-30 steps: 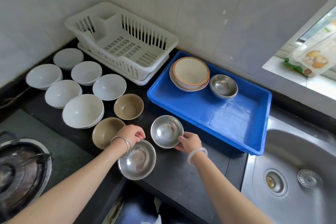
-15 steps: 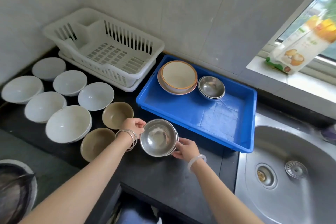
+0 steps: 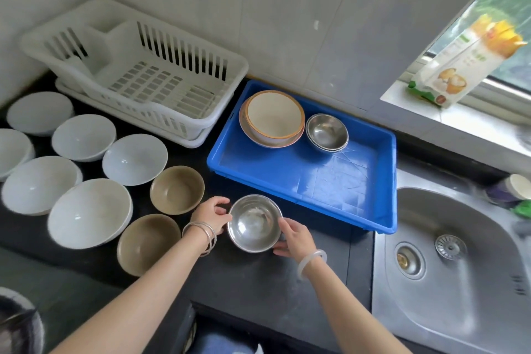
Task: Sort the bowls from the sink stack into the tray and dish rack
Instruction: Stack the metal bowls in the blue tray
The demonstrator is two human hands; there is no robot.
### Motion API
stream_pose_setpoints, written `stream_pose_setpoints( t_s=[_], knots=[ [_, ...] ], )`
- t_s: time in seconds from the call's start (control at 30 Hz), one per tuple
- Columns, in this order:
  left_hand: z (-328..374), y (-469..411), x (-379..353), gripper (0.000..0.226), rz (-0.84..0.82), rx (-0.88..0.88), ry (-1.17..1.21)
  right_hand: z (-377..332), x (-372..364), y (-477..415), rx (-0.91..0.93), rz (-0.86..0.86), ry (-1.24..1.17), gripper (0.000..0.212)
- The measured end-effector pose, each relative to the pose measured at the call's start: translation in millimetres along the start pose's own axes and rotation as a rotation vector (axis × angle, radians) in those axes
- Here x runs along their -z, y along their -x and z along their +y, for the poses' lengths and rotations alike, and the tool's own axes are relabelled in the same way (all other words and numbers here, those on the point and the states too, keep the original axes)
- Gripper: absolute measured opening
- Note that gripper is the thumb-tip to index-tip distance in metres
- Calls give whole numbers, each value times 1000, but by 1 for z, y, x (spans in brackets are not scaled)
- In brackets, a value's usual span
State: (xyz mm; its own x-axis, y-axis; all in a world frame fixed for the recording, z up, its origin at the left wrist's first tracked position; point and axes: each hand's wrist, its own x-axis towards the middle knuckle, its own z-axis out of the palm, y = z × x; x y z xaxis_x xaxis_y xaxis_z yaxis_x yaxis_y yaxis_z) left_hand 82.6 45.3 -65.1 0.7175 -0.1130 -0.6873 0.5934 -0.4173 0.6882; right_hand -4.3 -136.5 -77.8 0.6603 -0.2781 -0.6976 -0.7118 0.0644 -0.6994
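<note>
I hold stacked steel bowls point(image 3: 254, 223) over the black counter, just in front of the blue tray point(image 3: 330, 195). My left hand point(image 3: 212, 214) grips their left rim and my right hand point(image 3: 293, 236) grips the right rim. Inside the tray, at its far end, sit a cream bowl on a pink plate point(image 3: 273, 118) and a small stack of steel bowls point(image 3: 327, 132). The white dish rack point(image 3: 138, 72) stands empty at the back left. Several white bowls point(image 3: 89, 213) and two brown bowls point(image 3: 176, 190) lie spread on the counter to the left.
The steel sink point(image 3: 454, 267) is on the right, with no bowls in its basin. A food packet point(image 3: 465, 63) stands on the window sill. A dark pot point(image 3: 17, 325) shows at the bottom left corner. Bottles point(image 3: 514, 192) sit by the sink's far edge.
The steel bowl that lay under my left hand now sits nested with the other one. Both hands hold the pair together. The camera has turned to the right.
</note>
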Motion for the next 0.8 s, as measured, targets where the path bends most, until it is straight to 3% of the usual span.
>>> stream_pose_setpoints(
  t_s=[0.1, 0.17, 0.37, 0.6, 0.8],
  knots=[
    [1, 4, 0, 41, -135, 150, 304, 2, -4, 0, 16, 22, -19, 25],
    [4, 6, 0, 40, -150, 154, 333, 1, -5, 2, 42, 42, -32, 26],
    [52, 13, 8, 32, -183, 29, 337, -31, 12, 6, 186, 137, -84, 20],
    [129, 6, -18, 25, -241, -96, 297, -93, 71, -16, 215, 149, -140, 21],
    [175, -30, -94, 28, -118, -178, 427, -128, 126, -60, 214, 227, -193, 23]
  ],
)
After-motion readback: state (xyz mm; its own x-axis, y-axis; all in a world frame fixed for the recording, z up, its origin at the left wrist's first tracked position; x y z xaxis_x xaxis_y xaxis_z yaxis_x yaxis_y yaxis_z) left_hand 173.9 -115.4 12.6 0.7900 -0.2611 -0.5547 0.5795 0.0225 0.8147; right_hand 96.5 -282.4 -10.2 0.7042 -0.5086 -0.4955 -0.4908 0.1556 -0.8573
